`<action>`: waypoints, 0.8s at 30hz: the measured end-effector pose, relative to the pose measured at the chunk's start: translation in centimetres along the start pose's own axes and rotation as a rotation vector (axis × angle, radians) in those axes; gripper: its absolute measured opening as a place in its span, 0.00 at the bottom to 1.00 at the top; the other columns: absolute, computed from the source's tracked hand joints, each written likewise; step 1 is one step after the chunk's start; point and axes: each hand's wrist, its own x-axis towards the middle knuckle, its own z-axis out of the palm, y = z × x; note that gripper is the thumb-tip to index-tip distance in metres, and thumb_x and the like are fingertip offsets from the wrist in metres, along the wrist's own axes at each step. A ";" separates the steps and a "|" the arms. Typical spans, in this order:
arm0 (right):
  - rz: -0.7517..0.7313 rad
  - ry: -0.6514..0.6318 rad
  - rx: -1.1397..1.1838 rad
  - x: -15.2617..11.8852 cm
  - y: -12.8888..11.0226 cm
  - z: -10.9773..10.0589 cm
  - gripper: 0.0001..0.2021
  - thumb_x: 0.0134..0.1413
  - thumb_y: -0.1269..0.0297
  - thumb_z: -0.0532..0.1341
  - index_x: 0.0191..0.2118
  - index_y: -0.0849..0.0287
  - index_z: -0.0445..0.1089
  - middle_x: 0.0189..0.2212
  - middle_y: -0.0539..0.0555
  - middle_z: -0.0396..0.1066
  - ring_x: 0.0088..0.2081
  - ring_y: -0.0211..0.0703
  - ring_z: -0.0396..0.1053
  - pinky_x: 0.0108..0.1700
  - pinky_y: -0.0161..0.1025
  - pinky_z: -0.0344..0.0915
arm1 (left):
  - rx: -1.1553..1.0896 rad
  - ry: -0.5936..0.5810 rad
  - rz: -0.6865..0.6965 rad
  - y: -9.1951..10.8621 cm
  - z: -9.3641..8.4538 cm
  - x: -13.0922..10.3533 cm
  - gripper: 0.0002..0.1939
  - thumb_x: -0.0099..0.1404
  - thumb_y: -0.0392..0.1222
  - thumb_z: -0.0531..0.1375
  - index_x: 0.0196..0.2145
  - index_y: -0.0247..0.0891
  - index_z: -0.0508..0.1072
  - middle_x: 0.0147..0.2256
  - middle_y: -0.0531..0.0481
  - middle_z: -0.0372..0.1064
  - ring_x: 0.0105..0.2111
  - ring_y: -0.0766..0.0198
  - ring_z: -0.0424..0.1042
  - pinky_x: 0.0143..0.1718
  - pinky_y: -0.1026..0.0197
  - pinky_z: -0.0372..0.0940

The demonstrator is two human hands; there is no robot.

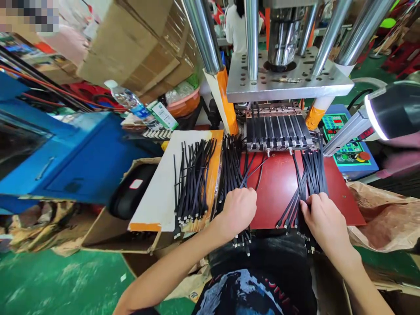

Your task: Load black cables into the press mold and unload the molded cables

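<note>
My left hand (239,208) is closed over the near part of a bundle of short flat black cables (231,166); metal plug ends stick out below it, and its fingertips are mostly hidden. On the right, my right hand (324,218) pinches a second bundle of black cables (313,168), with loose ones fanned to its left. Both bundles lie on a dark red board (272,192). Behind the board is a metal mold (278,131), with black cables laid side by side across its top. A third group of black cables (193,179) rests on the white and orange board at left.
Above the mold hangs a thick steel press plate (288,89) on upright rods. A control box (349,144) with buttons and a black lamp (393,109) stand at right. Brown paper (387,214) lies beside the red board. At left are a water bottle (127,100) and a blue machine (65,153).
</note>
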 end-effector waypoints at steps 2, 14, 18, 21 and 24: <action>0.008 0.004 0.086 0.4 0.5 -0.3 0.11 0.71 0.58 0.55 0.35 0.54 0.66 0.35 0.57 0.70 0.36 0.53 0.72 0.31 0.42 0.60 | -0.121 0.008 0.016 -0.8 -0.2 -0.2 0.09 0.68 0.32 0.57 0.37 0.35 0.79 0.35 0.40 0.82 0.37 0.49 0.83 0.37 0.55 0.71; 0.072 -0.217 1.317 -2.5 -3.0 -3.8 0.16 0.69 0.47 0.59 0.33 0.51 0.67 0.22 0.46 0.62 0.21 0.42 0.60 0.24 0.38 0.59 | -1.533 -0.287 0.183 2.1 2.3 -1.0 0.20 0.68 0.59 0.63 0.33 0.37 0.75 0.21 0.55 0.68 0.18 0.70 0.64 0.21 0.67 0.60; -0.099 -0.302 1.325 -3.4 -4.3 -3.7 0.15 0.70 0.51 0.60 0.32 0.51 0.68 0.23 0.47 0.65 0.24 0.42 0.63 0.28 0.39 0.62 | -1.544 -0.190 0.139 2.4 1.6 -2.1 0.23 0.66 0.61 0.65 0.30 0.36 0.79 0.21 0.54 0.68 0.19 0.69 0.66 0.21 0.66 0.62; -0.107 -0.281 1.319 -3.2 -4.3 -3.7 0.15 0.70 0.52 0.60 0.31 0.51 0.68 0.24 0.47 0.66 0.25 0.42 0.63 0.29 0.39 0.62 | -1.526 -0.134 0.100 2.0 1.2 -3.0 0.22 0.65 0.59 0.67 0.28 0.37 0.78 0.21 0.54 0.68 0.20 0.69 0.66 0.22 0.66 0.63; -0.099 -0.297 1.350 -3.1 -4.2 -4.1 0.14 0.69 0.53 0.62 0.32 0.51 0.69 0.24 0.47 0.66 0.25 0.41 0.63 0.30 0.39 0.62 | -1.530 -0.135 0.077 1.6 0.9 -3.7 0.20 0.65 0.57 0.67 0.25 0.37 0.76 0.21 0.54 0.68 0.20 0.69 0.66 0.23 0.66 0.63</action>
